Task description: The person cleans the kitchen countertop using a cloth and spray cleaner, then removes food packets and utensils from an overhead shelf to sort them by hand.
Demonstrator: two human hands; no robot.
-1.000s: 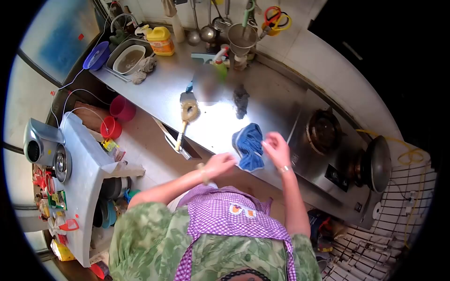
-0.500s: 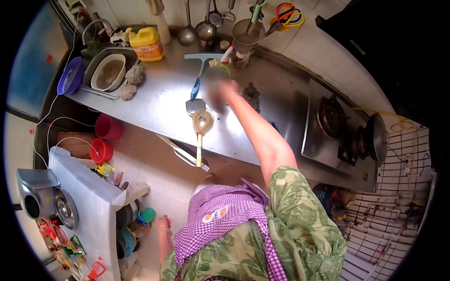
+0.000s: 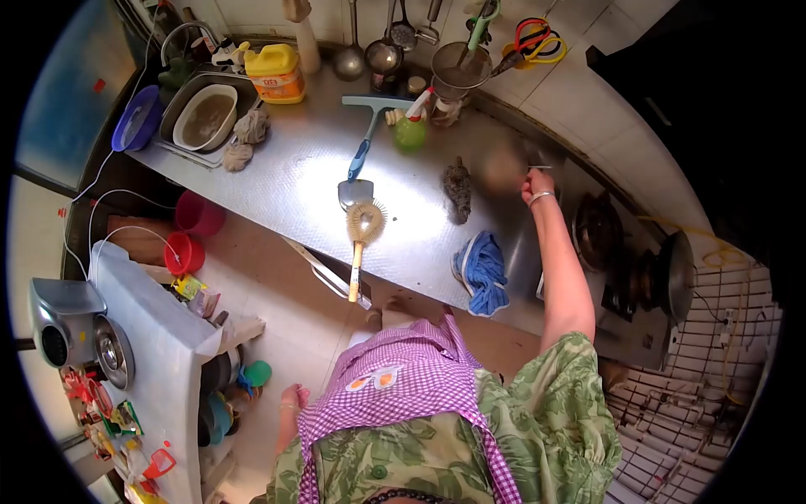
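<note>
My right hand (image 3: 538,183) is closed on something I cannot make out at the back right of the steel counter (image 3: 294,172); a blurred roundish patch lies just left of it. My left hand (image 3: 294,396) hangs low beside the apron, loosely open, holding nothing. A crumpled blue cloth (image 3: 484,273) lies at the counter's front edge, with a dark grey clump (image 3: 457,189) behind it. Further left are a round brush (image 3: 366,223) with a wooden handle, a scraper blade (image 3: 356,194), a blue squeegee (image 3: 368,134) and a green spray bottle (image 3: 410,133).
A sink (image 3: 204,118) holding a white basin and a yellow jug (image 3: 275,74) are at the back left. The stove burner (image 3: 598,227) and a pan (image 3: 674,273) stand right. A white-covered table (image 3: 159,336) is at lower left. A drawer (image 3: 323,273) juts out below the counter.
Both hands have left the blue cloth. My right hand reached to the blurred patch near the spray bottle, then moved right, and the patch moved with it. My left hand dropped to my side.
</note>
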